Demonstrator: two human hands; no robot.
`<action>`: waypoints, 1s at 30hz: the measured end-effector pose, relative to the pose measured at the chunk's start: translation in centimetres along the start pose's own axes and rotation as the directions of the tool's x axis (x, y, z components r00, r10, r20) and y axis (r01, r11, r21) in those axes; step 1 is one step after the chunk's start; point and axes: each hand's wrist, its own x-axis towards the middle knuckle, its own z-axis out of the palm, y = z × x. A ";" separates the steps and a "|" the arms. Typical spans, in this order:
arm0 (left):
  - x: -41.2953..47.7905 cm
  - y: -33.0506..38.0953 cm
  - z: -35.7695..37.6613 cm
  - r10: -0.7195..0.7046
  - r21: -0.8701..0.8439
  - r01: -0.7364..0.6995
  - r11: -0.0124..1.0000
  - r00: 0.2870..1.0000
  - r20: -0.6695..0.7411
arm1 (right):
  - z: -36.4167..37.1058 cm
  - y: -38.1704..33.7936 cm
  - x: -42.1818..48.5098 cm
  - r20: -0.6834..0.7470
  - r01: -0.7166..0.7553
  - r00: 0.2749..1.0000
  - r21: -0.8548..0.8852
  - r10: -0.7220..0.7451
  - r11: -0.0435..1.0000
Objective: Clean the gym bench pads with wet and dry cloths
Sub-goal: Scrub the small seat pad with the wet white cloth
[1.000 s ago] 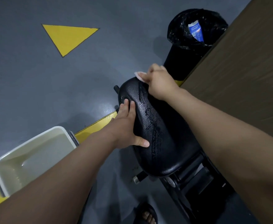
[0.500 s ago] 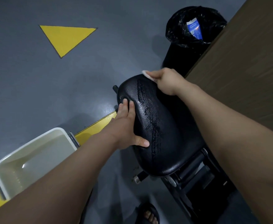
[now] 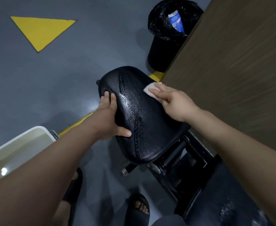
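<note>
A black bench seat pad (image 3: 140,115) sits in the middle of the view, tilted, with a wet streak down its centre. My left hand (image 3: 110,118) grips the pad's left edge, thumb on top and fingers along the rim. My right hand (image 3: 173,100) presses a small pale cloth (image 3: 150,89) flat onto the pad's right side near the far end. Only a corner of the cloth shows past my fingers. A second black pad (image 3: 228,198) with wet marks lies at the lower right.
A white basin (image 3: 21,144) holding water stands on the floor at the left. A black bin (image 3: 166,46) with a liner stands beyond the pad. A wooden panel (image 3: 240,70) fills the right. The bench's black frame (image 3: 179,163) sits under the pad. My sandalled feet (image 3: 138,207) are below.
My right hand with the cloth slid from the pad's far tip down along its right side towards me. My left hand kept its hold on the left edge.
</note>
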 end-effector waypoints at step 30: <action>-2.1 0.1 -0.1 0.021 0.043 -0.021 0.999 1.000 -0.002 | 1.7 -6.5 -3.4 0.150 0.129 0.982 -0.085 -0.115 0.988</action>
